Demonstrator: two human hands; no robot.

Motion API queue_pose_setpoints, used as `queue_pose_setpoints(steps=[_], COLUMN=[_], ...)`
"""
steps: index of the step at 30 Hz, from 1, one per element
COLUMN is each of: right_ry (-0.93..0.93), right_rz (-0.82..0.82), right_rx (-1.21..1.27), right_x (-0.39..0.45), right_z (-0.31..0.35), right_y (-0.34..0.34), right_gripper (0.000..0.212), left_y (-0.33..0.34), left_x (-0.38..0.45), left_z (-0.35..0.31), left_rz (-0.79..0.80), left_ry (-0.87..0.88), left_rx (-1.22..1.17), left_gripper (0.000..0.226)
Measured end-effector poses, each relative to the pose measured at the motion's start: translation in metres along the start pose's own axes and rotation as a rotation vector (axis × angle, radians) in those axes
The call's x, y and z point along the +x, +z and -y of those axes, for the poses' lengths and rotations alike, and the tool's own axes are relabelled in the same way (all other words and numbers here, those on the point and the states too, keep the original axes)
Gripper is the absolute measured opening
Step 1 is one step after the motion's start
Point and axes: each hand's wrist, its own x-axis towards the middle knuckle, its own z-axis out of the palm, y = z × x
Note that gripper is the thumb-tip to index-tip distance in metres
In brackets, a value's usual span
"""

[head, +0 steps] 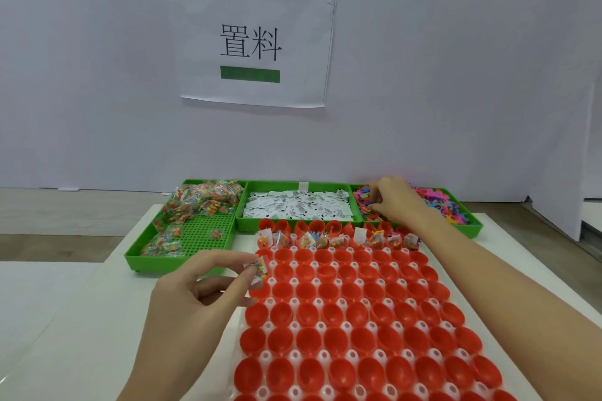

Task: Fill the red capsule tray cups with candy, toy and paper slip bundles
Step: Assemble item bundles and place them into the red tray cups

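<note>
A person's two bare hands worked over a red capsule tray on a white table, the tray serving as the centre of the scene. The left hand hovered at the tray's near-left edge, thumb and forefinger pinched on a small bundle of coloured candy and a paper slip, held just above the cups of the second row; its other fingers were curled loosely beneath. The right hand reached past the tray's far-right corner into a green bin of coloured toys, fingertips drawn together narrowly among the pieces; whether they had closed on one could not be told.

Along the tray's far edge, one row of cups already carried filled bundles, each showing candy and a white slip. The rows nearer the camera stood open and red. Beyond the tray's far edge, in the middle, sat a green bin of paper slips. Beyond its far-left corner lay a green bin of candy packets, the packets heaped toward the back. Behind all three bins, a paper sign with two printed characters hung on the pale wall.
</note>
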Motion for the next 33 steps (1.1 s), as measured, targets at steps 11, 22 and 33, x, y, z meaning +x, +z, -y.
queue_pose_setpoints(steps=[11,22,33], right_ry=[0.026,0.079,-0.074], right_rz=[-0.060,-0.440,-0.158], right_rx=[0.172,0.579,1.148], right_x=[0.003,-0.042,-0.188], right_z=[-0.009,0.006,0.090], right_y=[0.001,-0.021,-0.048], right_gripper=[0.005,0.007,0.020], left_y=[-0.007,-0.012,-0.013], left_x=[0.004,0.007,0.008], left_z=[-0.004,-0.005,0.002], left_rz=[-0.020,-0.006,0.034], left_ry=[-0.010,-0.030,0.074], left_rx=[0.001,0.023,0.167], left_gripper=[0.018,0.015,0.030])
